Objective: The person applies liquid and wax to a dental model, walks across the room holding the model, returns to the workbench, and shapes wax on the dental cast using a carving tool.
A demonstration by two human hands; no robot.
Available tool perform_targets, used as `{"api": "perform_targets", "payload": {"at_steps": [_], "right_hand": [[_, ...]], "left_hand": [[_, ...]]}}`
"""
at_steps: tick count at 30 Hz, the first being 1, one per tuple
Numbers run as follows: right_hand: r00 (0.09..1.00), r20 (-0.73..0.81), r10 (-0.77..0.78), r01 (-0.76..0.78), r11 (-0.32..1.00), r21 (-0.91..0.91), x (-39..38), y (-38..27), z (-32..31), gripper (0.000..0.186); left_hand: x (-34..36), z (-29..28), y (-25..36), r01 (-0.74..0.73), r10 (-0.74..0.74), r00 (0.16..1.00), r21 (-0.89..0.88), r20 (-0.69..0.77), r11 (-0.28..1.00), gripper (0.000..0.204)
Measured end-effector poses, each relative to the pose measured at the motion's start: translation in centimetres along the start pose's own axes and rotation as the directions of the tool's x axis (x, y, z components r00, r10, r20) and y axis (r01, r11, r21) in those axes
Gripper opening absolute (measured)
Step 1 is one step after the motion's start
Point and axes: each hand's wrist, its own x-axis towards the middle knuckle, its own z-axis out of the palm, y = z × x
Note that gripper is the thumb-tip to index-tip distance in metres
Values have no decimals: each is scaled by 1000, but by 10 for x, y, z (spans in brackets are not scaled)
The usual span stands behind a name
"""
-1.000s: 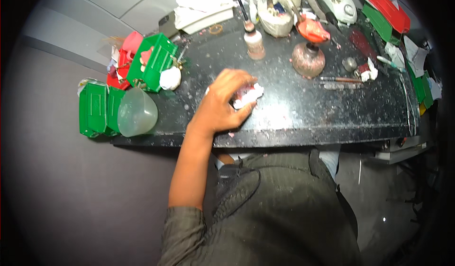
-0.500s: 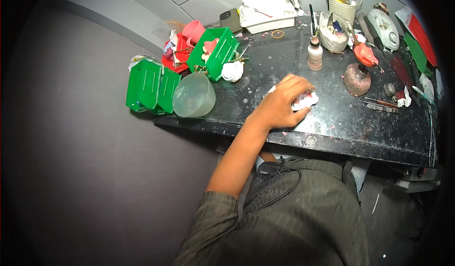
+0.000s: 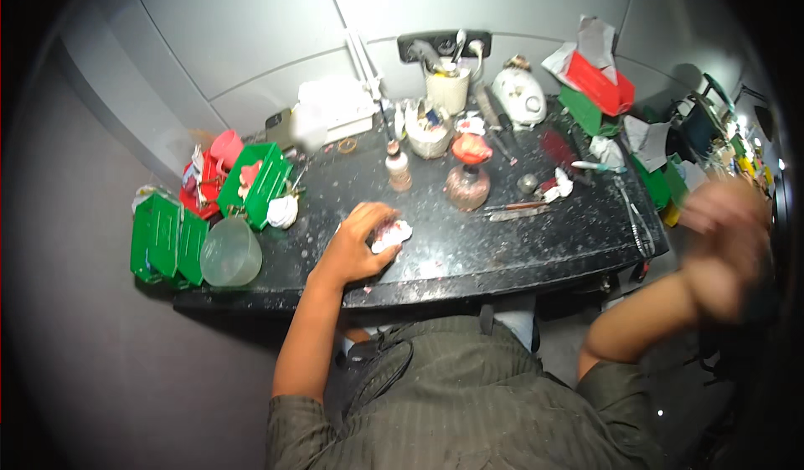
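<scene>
My left hand (image 3: 360, 242) rests on the black worktop near its front edge, fingers curled round a white and pink dental cast (image 3: 392, 235). The hand covers part of the cast. Off the table's right end my right hand (image 3: 727, 240) is raised and smeared by motion, so its fingers do not show clearly. Nearest beyond the cast are a bottle of pale pink liquid (image 3: 398, 168) with a brush and a round, pink-flecked burner (image 3: 466, 189). A wax knife (image 3: 517, 214) lies beside a thin brown-handled tool.
Green bins (image 3: 159, 240) and a translucent bowl (image 3: 231, 252) stand at the left. Along the back are a white tray (image 3: 347, 126), a tool cup (image 3: 448, 91) and a white machine (image 3: 519, 101). Crumpled tissue (image 3: 559, 185) and a coiled cord (image 3: 634, 219) lie at right.
My right hand and forearm have come into view at the far right, moving. The view has swung right, so the table sits further left. My left hand stays round the dental cast.
</scene>
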Motion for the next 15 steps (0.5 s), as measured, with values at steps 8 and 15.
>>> {"api": "perform_targets", "payload": {"at_steps": [8,15], "right_hand": [[555,677,483,-502,844,-191,-30,27,115,21],[441,753,489,-484,836,-259,-33,33,137,17]], "left_hand": [[29,10,19,-36,40,991,-27,130,999,54],[57,15,18,40,-24,962,-54,274,998,64]]}}
